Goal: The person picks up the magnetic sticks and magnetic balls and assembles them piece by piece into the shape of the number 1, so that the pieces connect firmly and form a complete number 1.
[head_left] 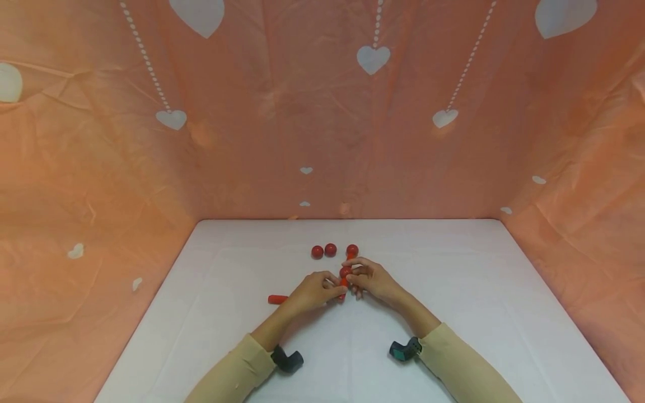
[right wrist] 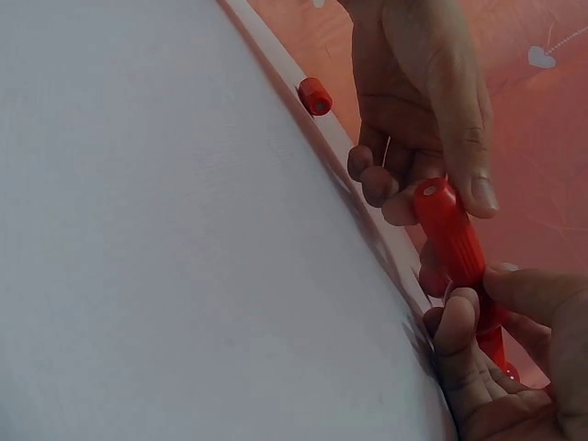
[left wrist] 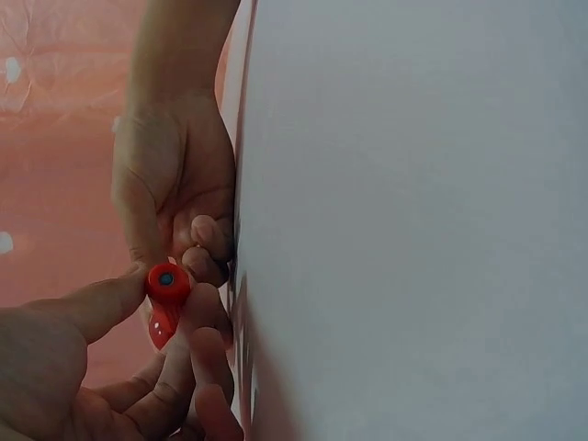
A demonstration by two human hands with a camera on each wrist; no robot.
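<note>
In the head view, my left hand [head_left: 317, 290] pinches a red rod [right wrist: 452, 237] between thumb and fingers. The rod is ribbed, with a small metal disc in its end, seen end-on in the left wrist view. My right hand [head_left: 375, 280] holds a red ball [head_left: 345, 272] at the rod's far end, thumb on one side and fingers on the other. Beyond that ball, a second red rod [head_left: 350, 258] runs on to another red ball [head_left: 352, 249], all in one line. Fingers partly hide the joints.
Two loose red balls, a left one [head_left: 317, 252] and a right one [head_left: 330, 249], sit behind the hands on the white table [head_left: 227, 257]. Another red rod [head_left: 277, 299] lies beside the left forearm. An orange cloth [head_left: 312, 123] with pale hearts encloses the table's back and sides.
</note>
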